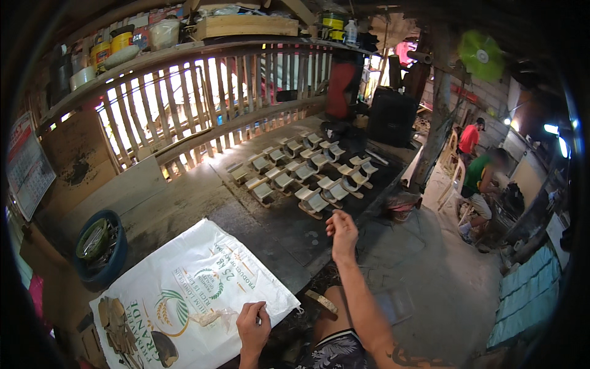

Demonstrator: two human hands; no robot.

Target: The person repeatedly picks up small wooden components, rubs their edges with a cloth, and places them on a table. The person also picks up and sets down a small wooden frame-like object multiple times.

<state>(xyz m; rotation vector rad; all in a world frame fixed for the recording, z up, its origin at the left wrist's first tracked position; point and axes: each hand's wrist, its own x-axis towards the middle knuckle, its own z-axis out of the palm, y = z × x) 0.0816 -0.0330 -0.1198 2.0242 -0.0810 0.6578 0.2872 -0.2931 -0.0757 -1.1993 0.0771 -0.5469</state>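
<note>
My right hand (343,235) reaches over the dark tabletop, just short of the nearest curved pieces. Its fingers are loosely bent and a little apart, with nothing visible in them. Rows of pale, half-round, trough-shaped pieces (312,200) stand on the tabletop, each resting on a small base. My left hand (254,327) is above the lower right part of a white printed sack (203,258), fingers curled in toward the thumb; whatever they hold, if anything, is hidden. Beside it, a small clear plastic bag (212,318) with pale contents lies on the sack.
Thin brown strips (117,323) and a dark rounded piece (165,349) lie on the sack. A blue basin (120,258) holding tools stands at left. Behind the table runs a slatted wooden wall (227,86) under a loaded shelf (203,44). Two people (481,172) sit at the right.
</note>
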